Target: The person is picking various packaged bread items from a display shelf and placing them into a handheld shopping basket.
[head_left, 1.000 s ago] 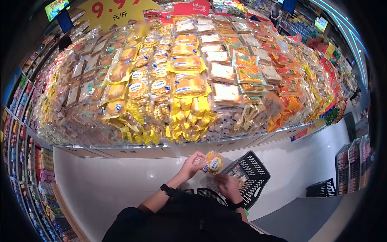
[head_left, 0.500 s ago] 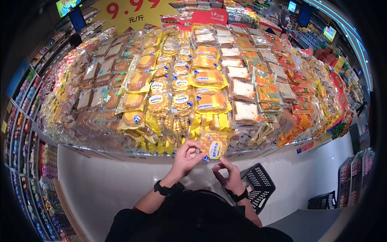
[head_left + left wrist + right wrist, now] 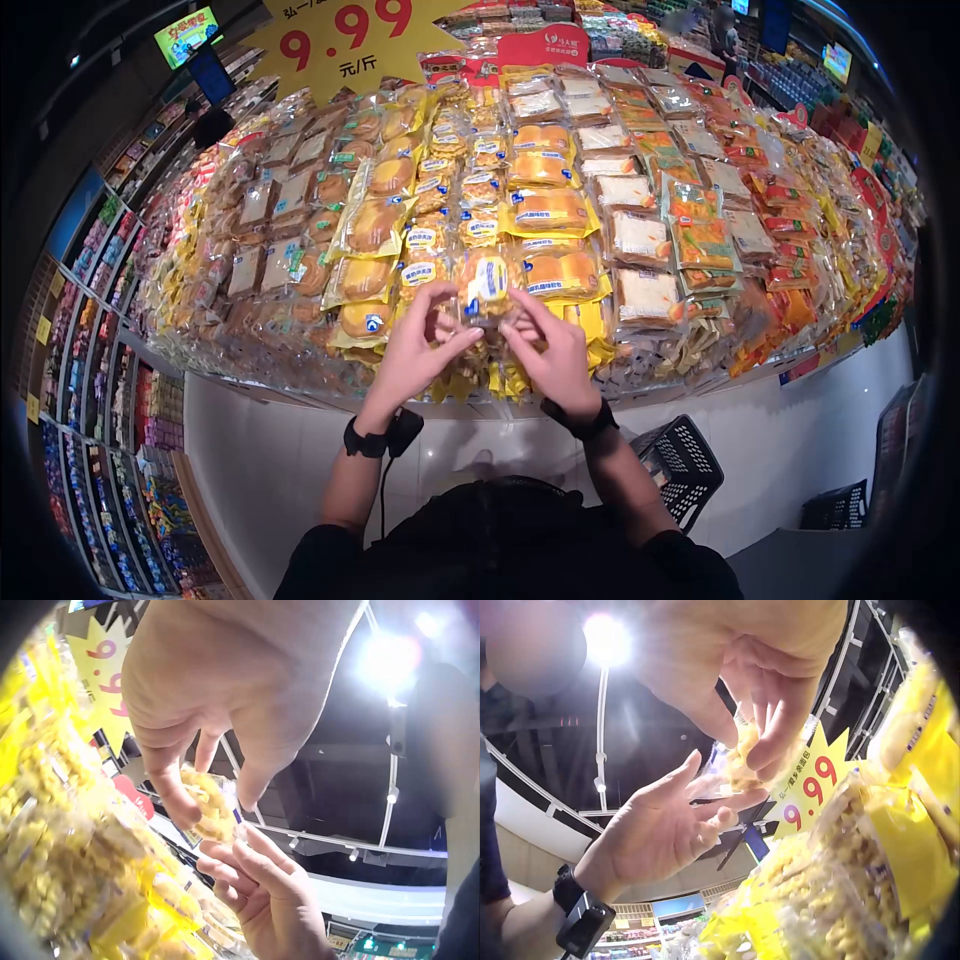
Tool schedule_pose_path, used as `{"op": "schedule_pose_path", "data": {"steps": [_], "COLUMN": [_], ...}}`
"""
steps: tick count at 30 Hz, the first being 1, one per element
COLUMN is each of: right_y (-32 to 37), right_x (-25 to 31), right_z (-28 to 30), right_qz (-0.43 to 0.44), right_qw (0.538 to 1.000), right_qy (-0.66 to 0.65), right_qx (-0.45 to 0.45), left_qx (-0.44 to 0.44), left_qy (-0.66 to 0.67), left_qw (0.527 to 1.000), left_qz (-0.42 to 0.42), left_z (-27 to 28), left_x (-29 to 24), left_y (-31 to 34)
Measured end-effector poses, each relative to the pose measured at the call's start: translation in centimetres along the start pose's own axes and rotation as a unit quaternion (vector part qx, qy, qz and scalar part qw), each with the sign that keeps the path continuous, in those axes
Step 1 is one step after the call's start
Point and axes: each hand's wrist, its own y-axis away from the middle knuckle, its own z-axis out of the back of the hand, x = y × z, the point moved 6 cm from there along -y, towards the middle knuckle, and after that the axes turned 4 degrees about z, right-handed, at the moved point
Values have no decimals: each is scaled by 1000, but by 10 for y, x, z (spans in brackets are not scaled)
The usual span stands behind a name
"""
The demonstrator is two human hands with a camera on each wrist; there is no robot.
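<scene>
A clear-wrapped waffle (image 3: 487, 280) with a white, yellow and blue label is held up between both hands, over the front of the bread display. My left hand (image 3: 425, 340) holds its left side; in the left wrist view the fingers (image 3: 176, 791) bend round the packet, with the thumb by its edge. From the other side, my right hand (image 3: 555, 360) pinches it, as the right wrist view shows with thumb and fingers (image 3: 772, 739) on the wrapper. Behind it lie rows of similar waffle packets (image 3: 420, 272) and yellow-bagged buns (image 3: 560, 272).
Wrapped sandwich bread (image 3: 645, 295) and orange packets fill the right of the display. A yellow 9.99 price sign (image 3: 350, 45) stands at the back. A black shopping basket (image 3: 690, 465) is on the floor at lower right. Stocked shelves (image 3: 90, 450) line the left.
The waffle packet has risen from above the floor near the basket to over the display's front. My right hand, apart from the left half a second ago, now grips the packet too.
</scene>
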Motion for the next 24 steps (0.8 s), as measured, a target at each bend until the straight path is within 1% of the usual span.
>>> {"op": "schedule_pose_path", "data": {"steps": [2, 3, 4, 6, 7, 9, 10, 11, 12, 13, 14, 16, 18, 20, 22, 24], "right_y": [-31, -47, -63, -94, -108, -129, -132, -135, -136, -133, -131, -127, -131, -139, -146, -157], "right_x": [-4, -9, -10, -15, -20, -29, -32, -34, -38, -39, -41, -42, -43, -48, -55, -69], "right_z": [-1, -3, -4, -13, -17, -26, -28, -35, -41, -41, -44, -44, -47, -47, -50, -54], "right_qz": [6, -16, -12, 27, 28, 10, 11, -9, -29, -44, -51, -41, -51, -31, -37, -64], "right_qw": [999, 999, 998, 996, 995, 983, 981, 957, 920, 917, 916, 904, 896, 899, 901, 909], "right_qy": [12, 4, 52, 74, 82, 183, 189, 289, 386, 394, 398, 424, 439, 431, 427, 410], "right_qx": [-36, -34, -33, -50, -53, -25, -32, 11, 53, 32, 31, -32, -54, -65, -61, -26], "left_qx": [69, 84, 64, 76, 79, -1, 4, 12, 20, -19, -13, 34, 31, 42, 47, 43], "left_qy": [-128, -132, -135, -179, -174, -237, -234, -231, -228, -283, -278, -309, -293, -276, -266, -255], "left_qw": [989, 987, 988, 981, 981, 964, 963, 962, 961, 934, 935, 905, 907, 914, 914, 915], "left_qz": [20, 33, -28, -17, -22, -124, -131, -142, -153, -219, -219, -290, -302, -294, -302, -311], "left_z": [12, 18, 25, 41, 50, 70, 76, 83, 89, 93, 96, 95, 100, 105, 111, 117], "left_x": [-17, -17, -12, -14, -7, 4, 11, 13, 17, 19, 19, 14, 14, 11, 8, 5], "left_y": [-28, -42, -57, -84, -96, -116, -121, -124, -126, -123, -120, -110, -106, -105, -102, -101]}}
